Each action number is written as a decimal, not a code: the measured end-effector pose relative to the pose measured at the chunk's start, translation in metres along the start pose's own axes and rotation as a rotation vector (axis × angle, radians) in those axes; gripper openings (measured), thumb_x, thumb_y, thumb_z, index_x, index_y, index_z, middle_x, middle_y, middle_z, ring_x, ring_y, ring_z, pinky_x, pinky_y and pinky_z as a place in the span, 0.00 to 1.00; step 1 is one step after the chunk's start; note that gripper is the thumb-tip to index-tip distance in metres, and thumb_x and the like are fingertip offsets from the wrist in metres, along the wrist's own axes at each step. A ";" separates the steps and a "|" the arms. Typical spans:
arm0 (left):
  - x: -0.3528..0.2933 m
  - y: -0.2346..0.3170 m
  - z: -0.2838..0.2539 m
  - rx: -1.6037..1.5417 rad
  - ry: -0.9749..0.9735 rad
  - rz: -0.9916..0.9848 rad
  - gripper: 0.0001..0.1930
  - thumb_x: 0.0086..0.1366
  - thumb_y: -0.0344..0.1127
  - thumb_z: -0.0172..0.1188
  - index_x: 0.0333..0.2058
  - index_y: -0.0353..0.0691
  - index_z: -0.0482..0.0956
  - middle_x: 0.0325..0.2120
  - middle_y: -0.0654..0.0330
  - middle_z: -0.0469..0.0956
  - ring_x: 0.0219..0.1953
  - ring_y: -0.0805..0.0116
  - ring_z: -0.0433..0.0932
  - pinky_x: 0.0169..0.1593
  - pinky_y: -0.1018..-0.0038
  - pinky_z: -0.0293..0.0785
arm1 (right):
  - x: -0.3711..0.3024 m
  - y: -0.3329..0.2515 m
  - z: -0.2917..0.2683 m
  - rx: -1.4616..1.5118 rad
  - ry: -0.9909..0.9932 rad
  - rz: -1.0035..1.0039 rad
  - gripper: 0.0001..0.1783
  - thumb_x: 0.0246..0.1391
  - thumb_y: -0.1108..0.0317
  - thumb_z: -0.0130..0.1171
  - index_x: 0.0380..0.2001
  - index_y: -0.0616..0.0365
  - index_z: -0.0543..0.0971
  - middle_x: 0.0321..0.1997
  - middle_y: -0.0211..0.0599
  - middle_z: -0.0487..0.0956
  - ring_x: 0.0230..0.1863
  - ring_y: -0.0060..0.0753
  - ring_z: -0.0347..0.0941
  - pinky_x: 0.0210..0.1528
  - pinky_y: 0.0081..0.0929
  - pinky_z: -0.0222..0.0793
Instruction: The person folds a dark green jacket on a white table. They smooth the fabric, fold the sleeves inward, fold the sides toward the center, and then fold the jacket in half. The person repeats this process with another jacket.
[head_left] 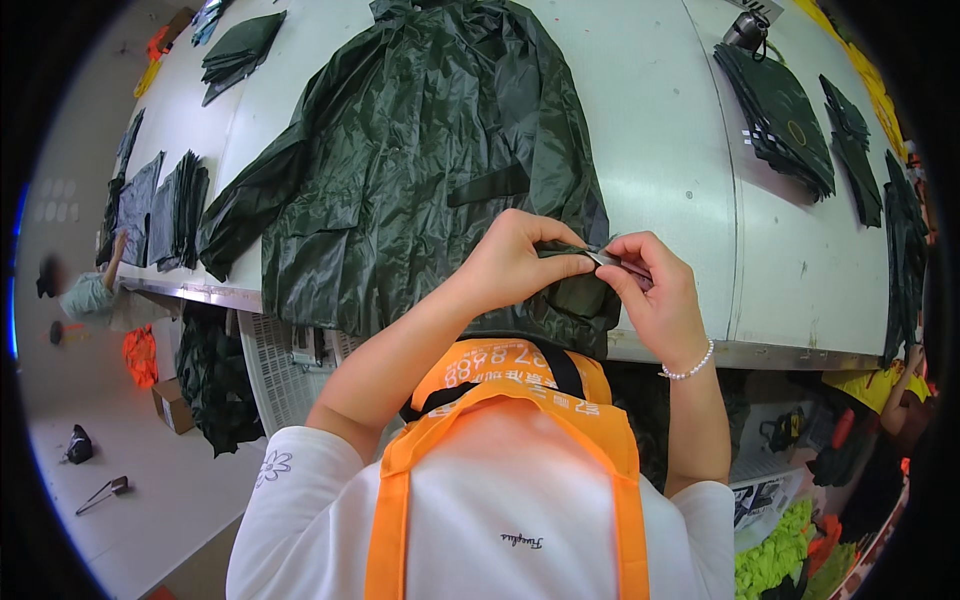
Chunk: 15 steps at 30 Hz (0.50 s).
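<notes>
At the tabletop's (680,150) near edge, both hands pinch the jacket's (420,150) hem between them, the left hand (520,262) gripping fabric, the right hand (655,295) holding a small metal tool (605,258) against it.

A dark green raincoat (420,170) lies spread flat on a white worktop (660,140). At its lower hem, the left hand (515,262) pinches a fold of fabric, while the right hand (655,295) holds a small metal tool (612,260) against it. Stacks of folded dark green cloth pieces (785,115) lie at the far right, with another pile (240,48) at the far left.
</notes>
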<state>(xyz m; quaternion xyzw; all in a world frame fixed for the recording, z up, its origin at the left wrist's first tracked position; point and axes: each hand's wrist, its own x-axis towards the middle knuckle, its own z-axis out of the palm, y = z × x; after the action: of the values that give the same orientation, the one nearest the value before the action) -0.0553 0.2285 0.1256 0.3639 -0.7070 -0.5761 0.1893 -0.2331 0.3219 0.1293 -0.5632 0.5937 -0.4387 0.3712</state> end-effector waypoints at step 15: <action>0.009 0.001 -0.008 -0.340 0.025 -0.055 0.09 0.54 0.29 0.67 0.33 0.33 0.80 0.27 0.63 0.80 0.30 0.80 0.75 0.36 0.82 0.72 | 0.005 0.031 -0.015 0.276 -0.200 0.233 0.33 0.37 0.75 0.72 0.50 0.58 0.70 0.38 0.20 0.72 0.25 0.09 0.57 0.26 0.10 0.54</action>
<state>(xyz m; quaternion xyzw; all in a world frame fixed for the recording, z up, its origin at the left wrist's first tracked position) -0.0562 0.2164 0.1268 0.3529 -0.5866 -0.6879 0.2412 -0.2581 0.3181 0.1057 -0.4754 0.5490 -0.4119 0.5504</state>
